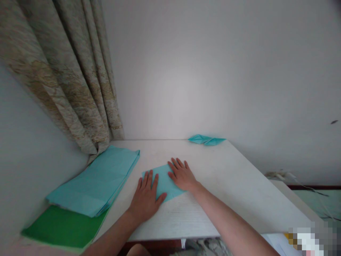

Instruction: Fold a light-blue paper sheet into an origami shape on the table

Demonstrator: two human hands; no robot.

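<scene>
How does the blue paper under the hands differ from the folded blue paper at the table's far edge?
The blue sheet lies flat, while the folded paper is creased into narrow, pointed forms.
The left hand and right hand rest on the blue sheet; neither touches the folded paper.
The blue sheet is nearer the person; the folded paper sits by the wall.
Both are blue and on the white table.

White table (221, 170), faint grain toward near edge. Small light-blue sheet (165, 185) flat near middle. Left side: large folded blue paper (90, 183), layered, overlapping a green sheet (64, 225). Far edge, by right corner: pointed folded blue shapes (197, 139), end to end.
</scene>
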